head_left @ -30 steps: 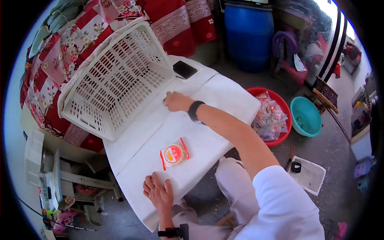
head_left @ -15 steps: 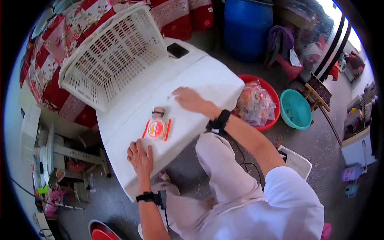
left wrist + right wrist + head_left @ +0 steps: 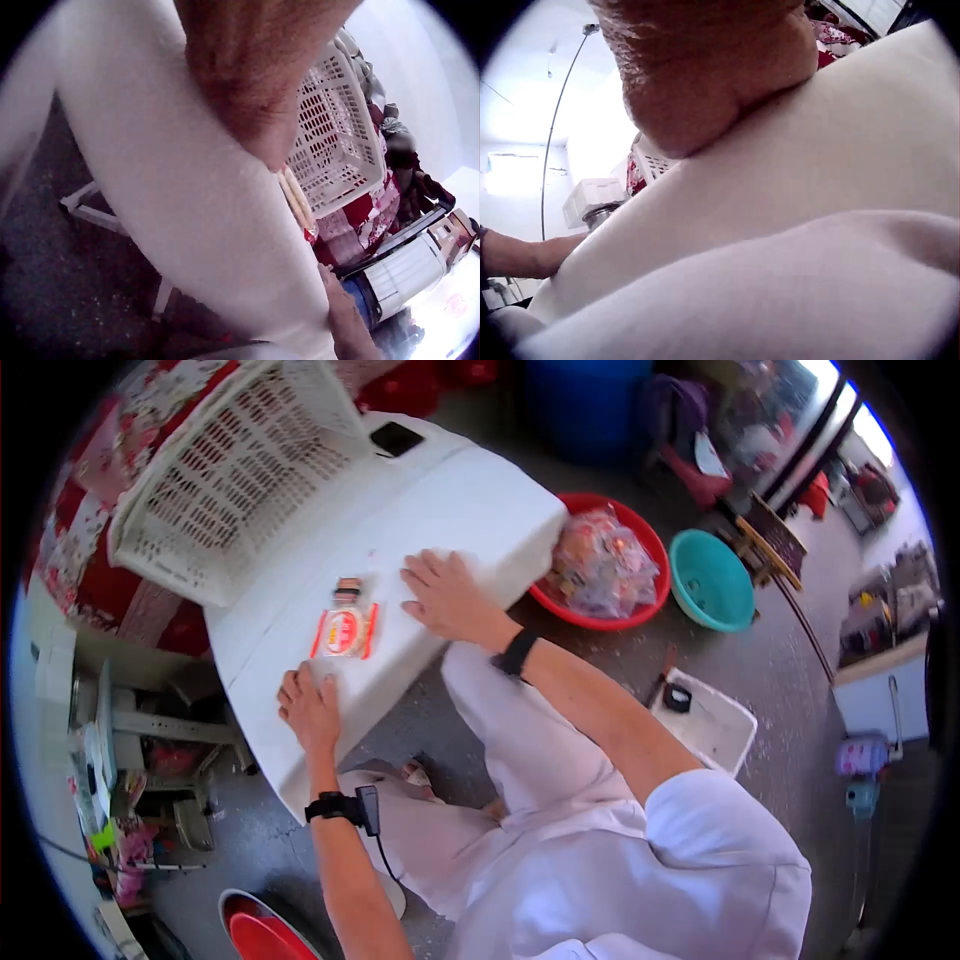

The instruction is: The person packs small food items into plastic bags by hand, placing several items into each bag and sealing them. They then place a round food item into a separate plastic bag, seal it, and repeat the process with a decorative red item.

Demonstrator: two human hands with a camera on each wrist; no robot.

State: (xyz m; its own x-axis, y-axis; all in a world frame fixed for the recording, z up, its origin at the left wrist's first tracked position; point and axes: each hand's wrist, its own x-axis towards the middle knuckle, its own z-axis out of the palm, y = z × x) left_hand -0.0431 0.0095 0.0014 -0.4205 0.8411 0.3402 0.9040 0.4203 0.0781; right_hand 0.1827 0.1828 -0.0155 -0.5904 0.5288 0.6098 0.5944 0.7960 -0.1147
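Observation:
On the white table (image 3: 430, 490) lies a clear packet with red ends (image 3: 345, 631), holding a round pale item. Just behind it sits a small dark-and-pink item (image 3: 347, 591). My left hand (image 3: 312, 710) rests on the table edge in front of the packet, its fingers relaxed. To the packet's right, my right hand (image 3: 450, 595) lies palm down with fingers spread, holding nothing. In the left wrist view the heel of the left hand (image 3: 255, 82) presses the white surface; in the right wrist view the right hand (image 3: 712, 75) does likewise.
A white slotted basket (image 3: 240, 470) lies tipped at the back left, a dark phone (image 3: 397, 438) beside it. Right of the table stand a red basin (image 3: 655, 550) of clear packets and a teal basin (image 3: 712, 582). A white tray (image 3: 725, 735) sits on the floor.
The right hand has moved back from beside the basket toward the table's front edge and flattened with fingers spread. A small dark-and-pink item now shows behind the packet. The head view has shifted.

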